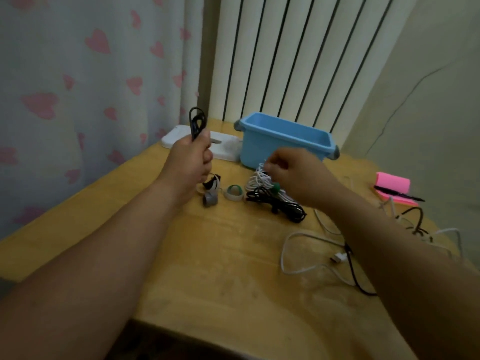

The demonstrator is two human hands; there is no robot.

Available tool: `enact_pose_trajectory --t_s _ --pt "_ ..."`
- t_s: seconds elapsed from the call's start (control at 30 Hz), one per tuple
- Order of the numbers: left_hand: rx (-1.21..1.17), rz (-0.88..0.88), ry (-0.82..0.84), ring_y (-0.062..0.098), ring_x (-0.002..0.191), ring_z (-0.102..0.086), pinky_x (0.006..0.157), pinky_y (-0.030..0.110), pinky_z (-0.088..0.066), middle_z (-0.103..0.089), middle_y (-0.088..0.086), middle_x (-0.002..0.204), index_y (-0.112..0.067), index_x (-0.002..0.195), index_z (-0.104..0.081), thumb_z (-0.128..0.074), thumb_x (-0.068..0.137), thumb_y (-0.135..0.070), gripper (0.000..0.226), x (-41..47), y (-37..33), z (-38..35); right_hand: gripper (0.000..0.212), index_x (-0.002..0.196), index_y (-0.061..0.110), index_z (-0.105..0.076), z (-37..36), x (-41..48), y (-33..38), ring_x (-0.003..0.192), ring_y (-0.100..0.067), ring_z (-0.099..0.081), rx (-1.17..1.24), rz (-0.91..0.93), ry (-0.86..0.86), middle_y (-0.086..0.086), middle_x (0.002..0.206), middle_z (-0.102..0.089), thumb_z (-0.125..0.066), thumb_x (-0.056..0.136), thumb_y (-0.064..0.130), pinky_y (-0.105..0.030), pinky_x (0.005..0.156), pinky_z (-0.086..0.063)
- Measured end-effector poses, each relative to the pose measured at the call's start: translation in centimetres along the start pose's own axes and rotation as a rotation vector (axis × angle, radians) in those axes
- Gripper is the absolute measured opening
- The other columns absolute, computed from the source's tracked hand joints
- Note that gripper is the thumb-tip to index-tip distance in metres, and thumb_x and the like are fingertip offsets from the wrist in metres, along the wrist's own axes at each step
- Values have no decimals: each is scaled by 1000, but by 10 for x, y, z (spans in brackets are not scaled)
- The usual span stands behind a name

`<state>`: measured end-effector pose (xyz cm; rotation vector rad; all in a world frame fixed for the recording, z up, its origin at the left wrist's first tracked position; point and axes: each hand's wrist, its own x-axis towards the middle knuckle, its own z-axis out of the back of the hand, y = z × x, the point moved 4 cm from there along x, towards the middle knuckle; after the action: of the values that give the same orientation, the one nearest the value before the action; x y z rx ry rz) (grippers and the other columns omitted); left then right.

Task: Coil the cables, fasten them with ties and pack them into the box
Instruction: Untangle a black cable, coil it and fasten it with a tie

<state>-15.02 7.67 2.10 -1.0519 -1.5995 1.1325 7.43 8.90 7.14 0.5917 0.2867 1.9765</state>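
My left hand (191, 161) grips a coiled black cable (197, 123), whose loops stick up above my fist. My right hand (293, 172) hovers over a white cable bundle (255, 179) in front of the blue box (283, 140), its curled fingers pinching something small and pale that I cannot make out. A tied black cable bundle (279, 205) lies just below the white one. Small tie rolls sit between my hands: a grey one (210, 199), a green-and-white one (233, 192) and a black-and-white one (213, 183). Loose white cable (298, 255) and black cable (355, 271) trail at the right.
The wooden table (207, 255) stands in a corner against a heart-print curtain and a radiator. A white flat object (226, 148) lies left of the box. A pink notepad (393, 187) with a black pen (398, 194) lies at the far right.
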Motion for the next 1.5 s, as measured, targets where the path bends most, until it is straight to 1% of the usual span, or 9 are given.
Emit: enact_pose_trajectory --t_s 0.1,0.23,0.57,0.73,0.9,1.1,1.23,1.4,1.5 --pt "-28 1 -33 11 50 -29 44 27 -21 -41 -6 64 -22 89 -47 -46 114 -40 30 7 5 6 8 101 32 -71 -27 5 7 94 -8 -65 -100 52 116 11 102 -70 -64 104 31 -25 77 -53" --pt "-56 7 -47 11 51 -30 45 27 -22 -41 -5 65 -21 91 -51 -47 113 -40 29 10 4 5 14 114 30 -72 -45 14 18 101 -10 -62 -237 106 171 9 113 -66 -65 103 26 -30 89 -55" --pt "-65 4 -81 11 51 -30 47 29 -22 -41 -4 64 -20 89 -54 -48 112 -39 31 10 3 8 16 109 28 -69 -76 19 49 91 -11 -64 -176 177 198 9 101 -69 -62 103 41 -37 84 -58" --pt "-56 -8 -37 12 51 -29 46 29 -22 -40 -4 64 -21 87 -51 -48 112 -40 32 11 5 5 11 109 26 -69 -62 31 32 93 -14 -64 -201 70 97 4 105 -70 -60 104 28 -37 85 -58" --pt "-88 -9 34 13 50 -27 45 29 -20 -37 -2 65 -23 85 -44 -44 113 -37 32 9 3 1 9 108 28 -70 -60 37 20 97 -14 -65 -200 33 146 4 108 -70 -63 103 26 -39 90 -59" --pt "-108 3 -82 13 50 -27 45 29 -20 -37 -1 65 -23 85 -43 -45 111 -35 29 12 3 11 25 129 30 -67 -77 52 33 101 -12 -64 -137 59 175 4 120 -70 -58 107 25 -32 87 -58" --pt "97 61 -160 15 52 -32 49 32 -28 -39 -2 61 -19 82 -50 -50 106 -30 27 17 13 18 33 141 30 -63 -86 62 44 114 -17 -65 -61 44 306 3 126 -67 -55 110 27 -33 92 -56" --pt "496 116 -123 27 74 -56 67 38 -41 -61 12 80 3 101 -71 -53 102 -23 32 18 27 17 16 113 22 -77 -90 70 41 93 -6 -70 -24 20 335 6 104 -75 -64 103 18 -26 84 -59" --pt "564 121 -110 26 70 -51 63 37 -35 -53 8 72 -4 80 -62 -54 98 -21 27 18 29 16 21 113 21 -77 -85 71 36 91 -6 -71 139 -31 283 6 103 -76 -64 102 9 -25 81 -59"
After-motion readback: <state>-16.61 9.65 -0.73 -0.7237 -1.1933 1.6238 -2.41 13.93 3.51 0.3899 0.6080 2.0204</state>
